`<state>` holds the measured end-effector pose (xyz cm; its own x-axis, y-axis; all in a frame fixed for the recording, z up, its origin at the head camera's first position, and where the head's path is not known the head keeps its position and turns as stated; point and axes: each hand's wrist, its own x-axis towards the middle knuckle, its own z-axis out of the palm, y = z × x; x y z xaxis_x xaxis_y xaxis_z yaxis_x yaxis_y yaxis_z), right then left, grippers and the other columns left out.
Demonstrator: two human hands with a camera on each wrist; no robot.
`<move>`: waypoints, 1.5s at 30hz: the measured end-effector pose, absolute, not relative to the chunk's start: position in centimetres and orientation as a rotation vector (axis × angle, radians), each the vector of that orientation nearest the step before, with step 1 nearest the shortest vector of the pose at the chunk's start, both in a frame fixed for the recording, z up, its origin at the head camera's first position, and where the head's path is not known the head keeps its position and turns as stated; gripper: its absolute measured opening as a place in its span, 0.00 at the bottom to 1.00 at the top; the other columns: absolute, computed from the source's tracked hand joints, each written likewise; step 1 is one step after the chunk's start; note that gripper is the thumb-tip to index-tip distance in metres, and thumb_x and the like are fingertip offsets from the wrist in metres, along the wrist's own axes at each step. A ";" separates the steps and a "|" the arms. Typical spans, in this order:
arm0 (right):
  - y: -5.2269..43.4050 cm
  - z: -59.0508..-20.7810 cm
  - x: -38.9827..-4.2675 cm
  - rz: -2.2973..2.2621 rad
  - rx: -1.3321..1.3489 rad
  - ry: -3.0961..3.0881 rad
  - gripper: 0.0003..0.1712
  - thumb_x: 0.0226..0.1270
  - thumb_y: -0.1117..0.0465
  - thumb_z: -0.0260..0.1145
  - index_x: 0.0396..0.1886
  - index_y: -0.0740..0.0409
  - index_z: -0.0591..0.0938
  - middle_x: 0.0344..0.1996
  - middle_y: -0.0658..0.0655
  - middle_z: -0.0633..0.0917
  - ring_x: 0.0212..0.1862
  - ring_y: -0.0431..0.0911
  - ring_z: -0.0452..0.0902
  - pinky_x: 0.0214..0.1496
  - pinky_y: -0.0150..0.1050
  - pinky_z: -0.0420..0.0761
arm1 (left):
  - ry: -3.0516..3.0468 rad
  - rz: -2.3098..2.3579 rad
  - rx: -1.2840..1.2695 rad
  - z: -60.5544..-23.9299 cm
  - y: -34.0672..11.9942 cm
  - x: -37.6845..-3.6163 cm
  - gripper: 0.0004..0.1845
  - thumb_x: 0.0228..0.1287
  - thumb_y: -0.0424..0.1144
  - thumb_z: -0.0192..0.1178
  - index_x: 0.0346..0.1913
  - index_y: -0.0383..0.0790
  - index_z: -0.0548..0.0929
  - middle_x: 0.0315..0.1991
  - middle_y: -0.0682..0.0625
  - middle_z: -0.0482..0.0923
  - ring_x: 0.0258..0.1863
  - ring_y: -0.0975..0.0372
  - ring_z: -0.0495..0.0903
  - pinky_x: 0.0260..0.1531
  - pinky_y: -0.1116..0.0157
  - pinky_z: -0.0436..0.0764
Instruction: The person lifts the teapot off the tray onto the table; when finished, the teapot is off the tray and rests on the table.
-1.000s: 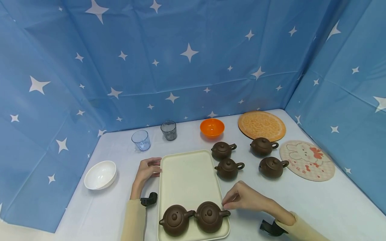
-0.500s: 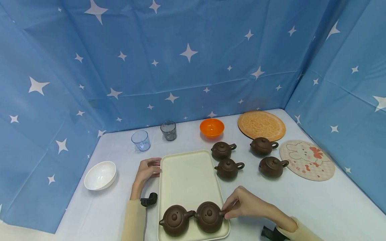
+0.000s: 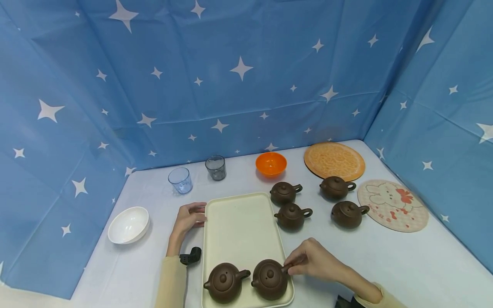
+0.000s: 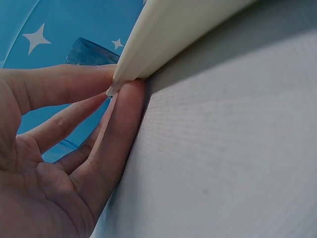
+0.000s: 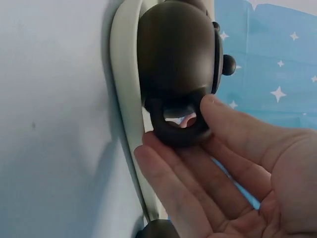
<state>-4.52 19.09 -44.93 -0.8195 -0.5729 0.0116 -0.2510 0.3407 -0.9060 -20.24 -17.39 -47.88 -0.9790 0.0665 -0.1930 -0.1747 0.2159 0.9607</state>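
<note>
Two dark brown teapots sit at the near end of a cream tray (image 3: 240,231). My right hand (image 3: 313,262) pinches the handle of the right-hand teapot (image 3: 270,279); in the right wrist view thumb and fingers meet around the handle loop (image 5: 178,134). Beside it stands the left-hand teapot (image 3: 224,282), its handle toward the right one, with a small gap between them. At the tray's left rim my left hand (image 3: 188,218) pinches the edge, and the left wrist view shows thumb above and a finger under the rim (image 4: 131,64).
Right of the tray stand several more brown teapots (image 3: 291,216), their handles to the right. Behind are an orange bowl (image 3: 271,164), a grey glass (image 3: 216,167) and a blue glass (image 3: 180,180). A white bowl (image 3: 129,225) lies left; two round mats (image 3: 393,205) lie right.
My right hand has come from beside the tray to take hold of the right-hand teapot's handle. That teapot has shifted slightly right, away from the other. My left hand has stayed put.
</note>
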 end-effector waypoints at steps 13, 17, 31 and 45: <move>18.7 -44.5 -4.3 -1.446 -0.649 2.414 0.07 0.50 0.63 0.75 0.31 0.60 0.90 0.27 0.49 0.89 0.31 0.35 0.84 0.31 0.28 0.83 | 2.279 1.855 -0.085 -48.0 -17.4 -20.2 0.28 0.47 0.20 0.59 0.58 0.25 0.76 0.47 0.31 0.78 0.30 0.59 0.83 0.31 0.61 0.87; 19.3 -44.5 -4.5 -1.469 -0.684 2.432 0.06 0.51 0.64 0.74 0.31 0.60 0.90 0.27 0.50 0.89 0.30 0.34 0.83 0.30 0.29 0.83 | 2.274 1.867 -0.079 -48.0 -17.5 -20.3 0.27 0.48 0.19 0.58 0.57 0.25 0.76 0.46 0.31 0.79 0.28 0.60 0.83 0.30 0.62 0.87; 26.0 -42.0 -5.5 -1.427 -0.622 2.486 0.10 0.54 0.62 0.73 0.35 0.63 0.89 0.31 0.51 0.89 0.32 0.37 0.84 0.32 0.32 0.84 | 2.274 1.845 -0.091 -47.8 -17.5 -20.3 0.27 0.49 0.19 0.58 0.58 0.26 0.76 0.47 0.32 0.78 0.27 0.61 0.82 0.31 0.62 0.87; 36.3 -42.1 -4.6 -1.377 -0.633 2.575 0.08 0.60 0.71 0.66 0.37 0.66 0.88 0.32 0.53 0.89 0.35 0.37 0.84 0.31 0.30 0.81 | 2.255 1.837 -0.092 -47.6 -17.5 -20.3 0.29 0.49 0.19 0.59 0.59 0.25 0.74 0.49 0.31 0.77 0.30 0.60 0.83 0.31 0.61 0.87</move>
<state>-4.63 36.26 -42.08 -0.8991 -0.4333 0.0621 -0.2923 0.4887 -0.8220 -20.27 -17.54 -47.56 -0.9713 0.0965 -0.2173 -0.1933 0.2115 0.9581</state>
